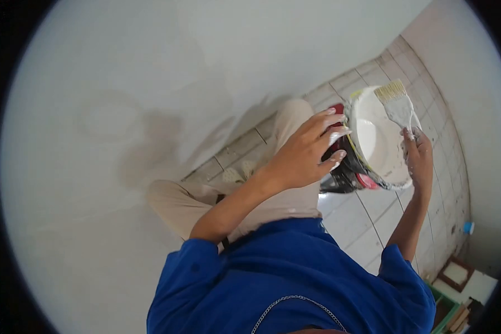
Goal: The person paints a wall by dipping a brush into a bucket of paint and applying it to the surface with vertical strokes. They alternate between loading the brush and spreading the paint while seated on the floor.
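White paint coats the inside of a dark bucket, which is tipped so that its mouth faces right. Against the bucket's outer side are the spread, paint-smeared fingers of my left hand. My right hand is at the far rim, its fingers closed round the handle of a paintbrush. The brush lies across the bucket's opening, with its yellowish bristles pointing away from me over the rim.
A pale wall fills the left side, close to my bent knees. Tiled floor runs below the bucket to another wall on the right. A small blue object and a green crate with items lie at lower right.
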### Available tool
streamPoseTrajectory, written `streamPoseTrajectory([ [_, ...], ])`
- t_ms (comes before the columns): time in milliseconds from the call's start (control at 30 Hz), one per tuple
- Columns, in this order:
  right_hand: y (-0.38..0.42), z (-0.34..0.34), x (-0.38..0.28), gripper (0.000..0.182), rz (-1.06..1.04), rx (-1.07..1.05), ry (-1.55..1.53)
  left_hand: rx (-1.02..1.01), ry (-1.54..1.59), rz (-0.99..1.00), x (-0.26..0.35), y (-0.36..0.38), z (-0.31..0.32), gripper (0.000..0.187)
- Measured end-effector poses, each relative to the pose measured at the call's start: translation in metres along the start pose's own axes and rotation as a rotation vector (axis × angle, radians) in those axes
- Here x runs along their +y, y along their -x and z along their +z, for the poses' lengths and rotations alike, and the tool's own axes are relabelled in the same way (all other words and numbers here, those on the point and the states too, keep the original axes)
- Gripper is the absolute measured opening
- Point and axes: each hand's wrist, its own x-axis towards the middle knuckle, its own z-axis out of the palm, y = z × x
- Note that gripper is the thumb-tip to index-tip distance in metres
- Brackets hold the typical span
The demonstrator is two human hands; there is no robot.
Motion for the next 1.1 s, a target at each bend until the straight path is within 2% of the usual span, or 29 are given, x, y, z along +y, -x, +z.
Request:
streamPoseTrajectory([
  [133, -0.008, -0.035, 0.028, 0.027, -0.077, -0.053, 0.483, -0.132, -0.008, 0.099, -0.005, -0.012, 0.044, 0.040],
  [267, -0.016, -0.039, 0.063, 0.028, -0.087, -0.106, 0.657, -0.203, 0.029, 0.029, -0.013, -0.011, 0.069, 0.039],
  [333, -0.023, -0.032, 0.054, 0.022, 0.026, -0.194, 0.639, -0.235, 0.059, -0.028, -0.014, -0.019, 0.071, 0.036],
  [400, -0.032, -0.025, 0.065, 0.025, -0.094, -0.200, 0.695, -0.274, 0.025, -0.031, -0.015, -0.019, 0.074, 0.035],
  [600, -0.069, 0.009, 0.060, 0.028, 0.030, -0.577, 0.941, -0.303, 0.003, -0.056, -0.019, -0.021, 0.078, 0.031],
  [667, -0.080, 0.024, 0.078, 0.029, -0.031, -0.696, 1.047, -0.286, 0.034, -0.078, -0.021, -0.021, 0.079, 0.030],
  [733, -0.079, 0.037, 0.097, 0.024, -0.092, -0.682, 1.066, -0.297, 0.015, -0.127, -0.022, -0.015, 0.083, 0.031],
  [767, -0.076, 0.039, 0.111, 0.025, -0.225, -0.649, 1.025, -0.289, 0.049, -0.100, -0.026, -0.013, 0.086, 0.029],
  [800, -0.085, 0.040, 0.107, 0.034, -0.097, -0.789, 1.065, -0.231, -0.015, -0.019, -0.030, -0.012, 0.093, 0.027],
  [867, -0.089, 0.016, 0.128, 0.054, -0.277, -0.731, 1.059, -0.227, -0.028, 0.012, -0.029, -0.007, 0.089, 0.025],
  [900, -0.074, 0.005, 0.103, 0.052, -0.212, -0.599, 0.979, -0.233, 0.026, -0.040, -0.030, -0.005, 0.092, 0.025],
  [933, -0.070, -0.003, 0.097, 0.049, -0.245, -0.588, 0.962, -0.175, 0.029, -0.010, -0.032, -0.001, 0.094, 0.028],
  [967, -0.060, -0.005, 0.092, 0.047, -0.170, -0.533, 0.888, -0.174, 0.016, -0.022, -0.030, 0.001, 0.091, 0.030],
  [1000, -0.055, -0.005, 0.110, 0.042, -0.260, -0.501, 0.894, -0.232, 0.048, -0.056, -0.027, 0.002, 0.084, 0.032],
  [1033, -0.059, -0.002, 0.122, 0.038, -0.340, -0.458, 0.891, -0.171, 0.037, -0.029, -0.027, 0.003, 0.083, 0.031],
  [1100, -0.052, -0.002, 0.101, 0.034, 0.043, -0.498, 0.631, -0.058, 0.062, 0.056, -0.029, 0.006, 0.083, 0.030],
])
